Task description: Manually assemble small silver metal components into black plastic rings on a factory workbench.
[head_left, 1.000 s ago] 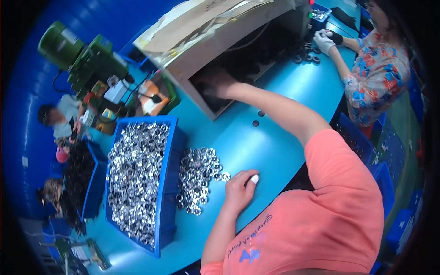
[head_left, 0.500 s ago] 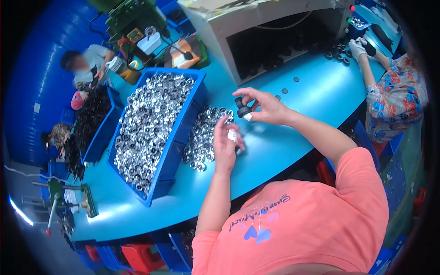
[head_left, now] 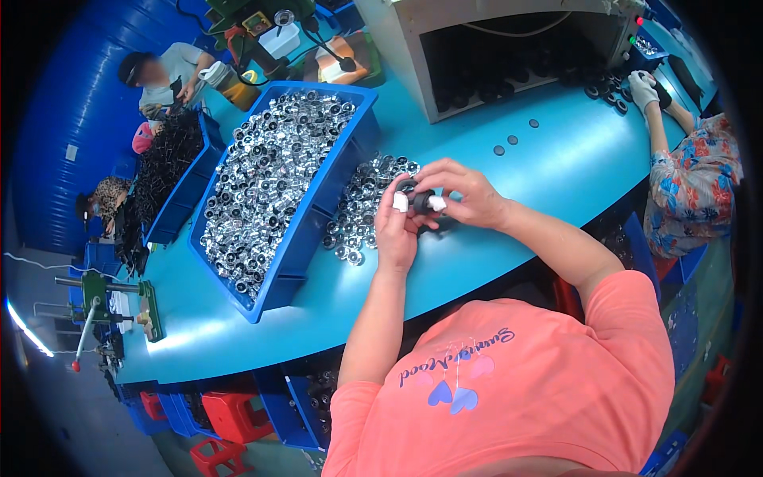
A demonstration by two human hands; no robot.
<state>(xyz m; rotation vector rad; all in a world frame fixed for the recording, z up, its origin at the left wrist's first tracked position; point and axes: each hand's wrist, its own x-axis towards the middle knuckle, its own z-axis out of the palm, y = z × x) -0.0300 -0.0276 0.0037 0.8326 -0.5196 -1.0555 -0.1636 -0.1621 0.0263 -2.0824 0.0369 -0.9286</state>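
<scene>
Close together above the blue table (head_left: pixel 493 230), my two hands meet at some black round, ring-like parts. My right hand (head_left: pixel 469 195) pinches a thick black ring (head_left: pixel 424 203) between thumb and fingers. My left hand (head_left: pixel 395 230) is closed around another black round part (head_left: pixel 406 186), its thumb beside it. White wraps cover a digit on each hand. Beside my left hand lies a loose pile of shiny silver parts (head_left: pixel 354 219) with dark centres. Fingers hide whether the black parts are joined to anything.
A blue bin (head_left: pixel 262 306) heaped with silver parts stands left of the pile. Three black discs (head_left: pixel 513 140) lie beyond my right hand. A white open-fronted box (head_left: pixel 397 60) holds black parts. A gloved co-worker (head_left: pixel 687 175) works at right; a hand press (head_left: pixel 95 310) stands far left.
My right hand has come down and left with the black parts, and my left hand has risen from beside the silver pile to meet it. The whole view has shifted a little.
</scene>
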